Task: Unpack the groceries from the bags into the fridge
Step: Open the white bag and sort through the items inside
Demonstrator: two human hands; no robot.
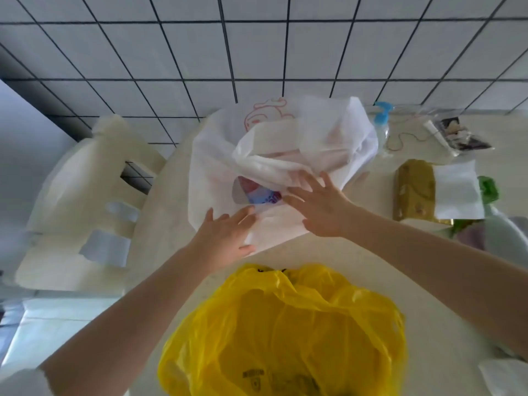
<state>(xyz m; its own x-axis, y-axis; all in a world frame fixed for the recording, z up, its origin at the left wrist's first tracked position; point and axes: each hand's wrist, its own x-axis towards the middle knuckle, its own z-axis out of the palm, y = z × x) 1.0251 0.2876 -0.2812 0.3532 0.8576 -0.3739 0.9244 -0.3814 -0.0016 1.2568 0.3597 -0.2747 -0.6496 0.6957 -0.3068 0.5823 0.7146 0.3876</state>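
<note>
**Both hands at the mouth of the white bag, unpacking barely begun**

The white bag (274,167) sits at the middle of the pale surface (357,275), its mouth facing the person and partly folded over. Through the opening a package with a red and blue label (261,194) shows; what it is cannot be read. The left hand (228,238) lies flat on the bag's near edge, fingers straight and together, holding nothing. The right hand (320,204) is spread wide with fingers splayed, pressing on the bag's upper flap just beside the opening, and grips nothing either.

Judging by the bulk in it, the white bag looks full. The yellow bag (285,332), nearer the person, is crumpled and its contents are hidden. The fridge is not in view, so nothing can be counted as stowed; nearly all the work appears to remain.

To the right on the surface lie a tissue pack (437,190) with a white sheet standing out, a bottle with a blue pump (381,121), a clear pouch with a tube (454,132) and something green (488,190) at the edge. A cream chair (83,195) stands to the left against the tiled wall (257,47). The folded flap over the opening is the likely hindrance to reaching the package.
</note>
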